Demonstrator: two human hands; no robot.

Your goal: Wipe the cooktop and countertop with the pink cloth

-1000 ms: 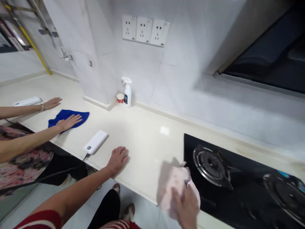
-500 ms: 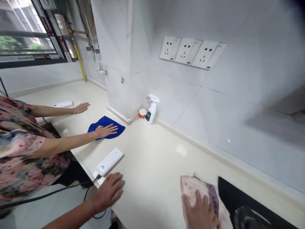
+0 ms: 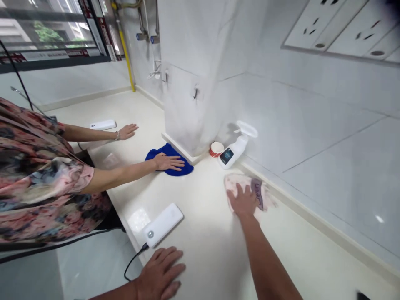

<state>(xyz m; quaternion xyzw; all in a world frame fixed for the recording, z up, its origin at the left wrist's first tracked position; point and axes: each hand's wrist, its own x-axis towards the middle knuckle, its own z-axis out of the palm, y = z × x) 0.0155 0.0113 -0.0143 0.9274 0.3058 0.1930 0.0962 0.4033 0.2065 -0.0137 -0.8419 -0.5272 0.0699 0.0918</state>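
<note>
My right hand (image 3: pixel 243 201) lies spread on a pale pink cloth (image 3: pixel 235 180) with a purple printed band, pressing it on the white countertop (image 3: pixel 203 233) close to the wall. Just beyond the cloth, a white spray bottle (image 3: pixel 236 151) leans in the corner beside a small red and white tub (image 3: pixel 216 149). My left hand (image 3: pixel 162 273) rests on the counter near its front edge, fingers stretched and holding nothing. Close above it lies a white power bank (image 3: pixel 164 224) with a black cable plugged in.
At the left, another person in a floral top (image 3: pixel 46 179) presses a blue cloth (image 3: pixel 187 168) on the counter with one hand. A second white power bank (image 3: pixel 103 124) lies behind that person's arm. A wall pillar (image 3: pixel 190 112) juts out at the corner; sockets (image 3: pixel 325 25) are on the right wall.
My right hand has pushed the pink cloth forward along the wall, near the spray bottle. The view has shifted, bringing the corner closer. My left hand stays on the counter.
</note>
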